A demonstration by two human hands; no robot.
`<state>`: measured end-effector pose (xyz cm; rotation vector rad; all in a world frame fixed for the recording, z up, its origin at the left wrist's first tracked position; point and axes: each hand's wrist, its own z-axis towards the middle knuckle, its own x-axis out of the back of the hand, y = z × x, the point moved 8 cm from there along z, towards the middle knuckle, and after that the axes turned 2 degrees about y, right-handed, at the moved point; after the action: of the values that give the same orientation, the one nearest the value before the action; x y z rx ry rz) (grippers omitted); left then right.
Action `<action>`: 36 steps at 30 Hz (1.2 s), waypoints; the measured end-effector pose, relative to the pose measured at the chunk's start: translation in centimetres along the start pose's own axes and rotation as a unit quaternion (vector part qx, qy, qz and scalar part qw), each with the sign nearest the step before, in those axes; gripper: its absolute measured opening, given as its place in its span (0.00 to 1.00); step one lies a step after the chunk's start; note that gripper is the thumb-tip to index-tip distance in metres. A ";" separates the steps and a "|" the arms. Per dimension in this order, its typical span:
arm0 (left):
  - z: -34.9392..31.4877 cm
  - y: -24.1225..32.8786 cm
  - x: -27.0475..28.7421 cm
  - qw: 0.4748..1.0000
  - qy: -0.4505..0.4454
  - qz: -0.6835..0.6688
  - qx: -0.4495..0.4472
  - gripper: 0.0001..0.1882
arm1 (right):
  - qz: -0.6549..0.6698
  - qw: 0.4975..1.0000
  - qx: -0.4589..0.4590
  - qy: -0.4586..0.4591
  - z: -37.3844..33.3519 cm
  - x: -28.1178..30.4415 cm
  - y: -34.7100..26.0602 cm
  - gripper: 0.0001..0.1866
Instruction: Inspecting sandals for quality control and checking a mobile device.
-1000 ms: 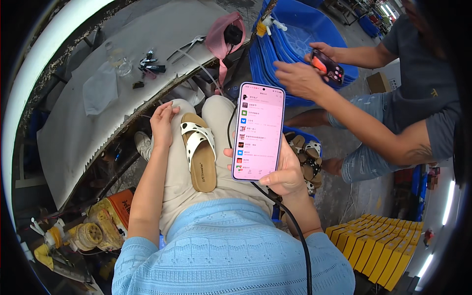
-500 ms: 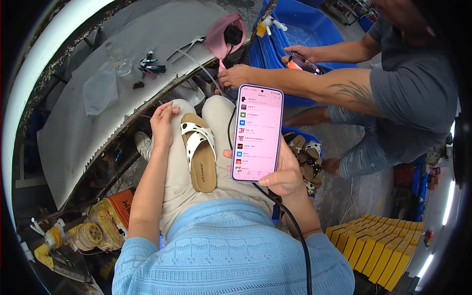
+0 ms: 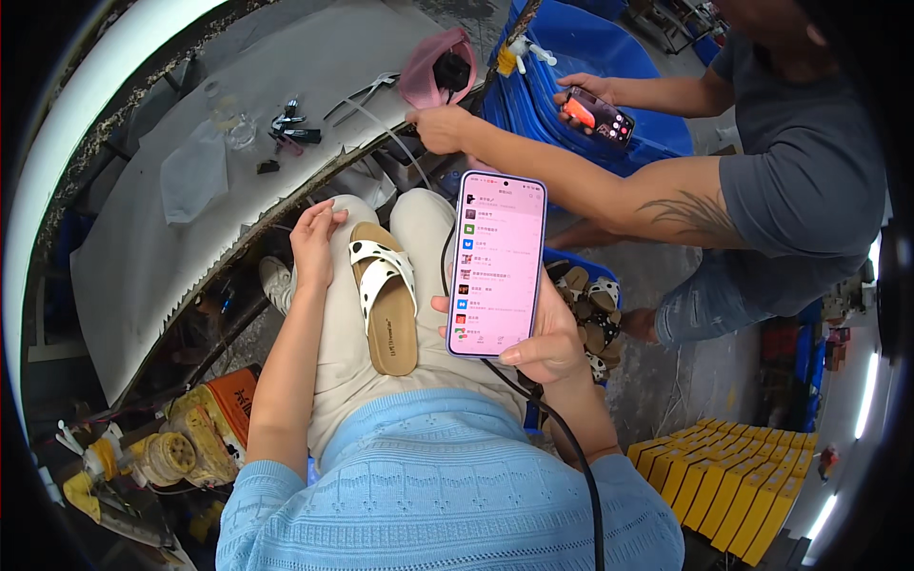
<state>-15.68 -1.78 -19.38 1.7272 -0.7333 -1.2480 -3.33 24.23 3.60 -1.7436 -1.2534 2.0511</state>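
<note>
In my right hand (image 3: 550,335) is a smartphone (image 3: 496,266) with a pale purple edge, its lit pink screen showing a list with small coloured icons. The thumb lies over the phone's lower right corner. My left hand (image 3: 314,240) rests on my left thigh, fingers loosely bent and apart, with nothing in it. Between my hands a sandal (image 3: 388,300) lies across my lap, toe end away from me. It has a tan sole and crossed white straps with black spots. A black cable (image 3: 571,433) runs from behind the phone down over my blue top.
A grey worktable (image 3: 124,262) with a jagged edge holds pliers-like tools (image 3: 288,124), a plastic bag (image 3: 195,176) and a pink mesh bag (image 3: 433,67). At right, a co-worker (image 3: 790,181) holds another phone (image 3: 598,116). Blue bins (image 3: 600,48), spotted sandals (image 3: 602,297) and yellow slats (image 3: 719,485) stand around.
The co-worker's near hand has drawn back from the pink mesh bag's hanging end and is raised, and their phone has tilted. My hands, phone and sandal stay nearly where they were.
</note>
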 end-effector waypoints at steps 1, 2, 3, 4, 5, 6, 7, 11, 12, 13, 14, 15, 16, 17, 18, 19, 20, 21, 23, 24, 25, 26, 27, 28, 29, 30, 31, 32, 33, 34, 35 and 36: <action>0.0 0.0 0.0 1.000 0.000 0.000 -0.001 0.11 | 0.000 1.000 0.000 0.000 0.0 0.0 0.0 0.57; -0.1 0.1 0.0 1.000 0.000 0.000 -0.001 0.11 | -0.001 1.000 -0.005 0.003 -0.1 0.0 0.1 0.57; -0.1 0.1 0.1 1.000 0.001 0.002 -0.002 0.11 | -0.002 1.000 -0.009 0.006 -0.1 0.1 0.2 0.57; -0.1 0.1 0.1 1.000 0.002 0.004 -0.003 0.11 | -0.003 1.000 -0.009 0.005 -0.1 0.1 0.2 0.57; -0.1 0.1 0.2 1.000 0.002 0.003 -0.003 0.11 | -0.010 1.000 -0.013 0.005 -0.1 0.2 0.3 0.58; 0.0 0.1 0.3 1.000 0.003 0.002 -0.002 0.11 | -0.017 1.000 -0.017 0.005 -0.1 0.3 0.4 0.58; 0.0 0.1 0.3 1.000 0.004 0.000 -0.001 0.11 | -0.018 1.000 -0.017 0.004 -0.1 0.2 0.4 0.58; -0.1 0.1 0.4 1.000 0.003 -0.010 0.001 0.11 | -0.001 1.000 -0.011 -0.003 -0.2 -0.2 0.4 0.57; -0.1 0.1 0.4 1.000 0.004 -0.007 0.003 0.11 | -0.002 1.000 -0.011 -0.003 -0.2 -0.2 0.3 0.56; -0.1 0.1 0.3 1.000 0.004 -0.003 0.004 0.11 | -0.003 1.000 -0.010 -0.005 -0.2 -0.1 0.3 0.56; -0.1 0.1 0.1 1.000 0.004 -0.004 0.003 0.11 | 0.000 1.000 -0.009 -0.006 -0.2 0.0 0.2 0.56; -0.2 0.1 -0.2 1.000 0.000 -0.009 0.001 0.11 | 0.003 1.000 -0.008 -0.007 -0.2 0.1 0.0 0.56; -0.3 0.1 -0.3 1.000 -0.004 -0.014 -0.001 0.11 | 0.002 1.000 -0.009 -0.010 -0.2 0.1 0.0 0.56; -0.2 0.1 -0.3 1.000 -0.003 -0.015 -0.004 0.11 | 0.003 1.000 -0.009 -0.011 -0.2 0.1 -0.1 0.56; -0.2 0.2 -0.5 1.000 -0.002 -0.013 -0.004 0.11 | 0.003 1.000 -0.010 -0.013 -0.1 0.1 -0.3 0.56; -0.1 0.1 -0.4 1.000 -0.001 -0.012 -0.004 0.11 | 0.001 1.000 -0.011 -0.016 0.0 0.1 -0.3 0.56; 0.0 0.1 -0.5 1.000 0.000 -0.015 -0.008 0.11 | 0.000 1.000 -0.009 -0.015 0.1 0.0 -0.5 0.56; 0.1 0.1 -0.7 1.000 0.000 -0.015 -0.008 0.12 | -0.002 1.000 -0.007 -0.015 0.2 0.0 -0.7 0.56; 0.2 -0.1 -1.0 1.000 -0.011 -0.022 -0.005 0.11 | 0.000 1.000 -0.017 -0.007 0.2 -0.3 -0.7 0.56; 0.1 0.0 -0.7 0.999 -0.013 -0.033 -0.009 0.11 | 0.006 1.000 -0.027 0.002 0.2 -0.5 -0.6 0.56; 0.0 -0.2 -0.1 1.000 -0.005 -0.007 -0.009 0.11 | 0.003 1.000 -0.026 0.006 0.0 -0.5 -0.3 0.56; 0.5 -0.2 0.2 1.000 0.005 0.013 -0.018 0.11 | -0.007 1.000 -0.024 0.000 0.2 -0.5 -0.1 0.57; 0.7 -0.3 0.8 0.999 0.019 0.036 -0.016 0.11 | -0.026 1.000 0.014 0.002 0.3 -0.7 -0.4 0.57; 0.4 -0.3 1.5 0.998 0.034 0.058 -0.013 0.11 | -0.023 0.999 0.020 -0.011 0.4 -0.7 -0.4 0.56; 0.2 -0.1 1.4 0.998 0.023 0.055 -0.023 0.11 | -0.015 1.000 0.001 -0.017 0.2 -0.5 -0.2 0.56; 0.1 0.2 1.1 0.998 0.013 0.057 -0.032 0.11 | -0.015 1.000 -0.014 -0.020 0.3 -0.7 -0.1 0.56; -0.2 0.2 1.1 0.998 0.009 0.056 -0.030 0.10 | -0.015 0.999 -0.021 -0.025 0.3 -0.8 0.0 0.56; -0.1 0.4 0.9 0.998 0.006 0.057 -0.029 0.10 | -0.011 0.999 -0.028 -0.031 0.7 -1.0 0.0 0.55; -0.4 0.4 0.9 0.998 0.004 0.056 -0.035 0.10 | -0.015 0.999 -0.027 -0.035 0.7 -1.4 0.1 0.55; -0.4 0.4 0.8 0.997 0.002 0.059 -0.040 0.10 | -0.010 0.999 -0.031 -0.020 0.8 -1.5 0.0 0.56; -0.6 0.4 0.4 0.998 0.004 0.045 -0.036 0.10 | -0.005 0.999 -0.033 -0.004 0.8 -1.4 -0.2 0.56; -0.7 0.5 0.1 0.999 0.006 0.032 -0.032 0.10 | -0.008 0.999 -0.033 0.000 0.8 -1.7 -0.3 0.56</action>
<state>-14.93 -1.91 -18.89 1.6459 -0.7280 -1.2029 -3.65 23.00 5.00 -1.7544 -1.3452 2.0240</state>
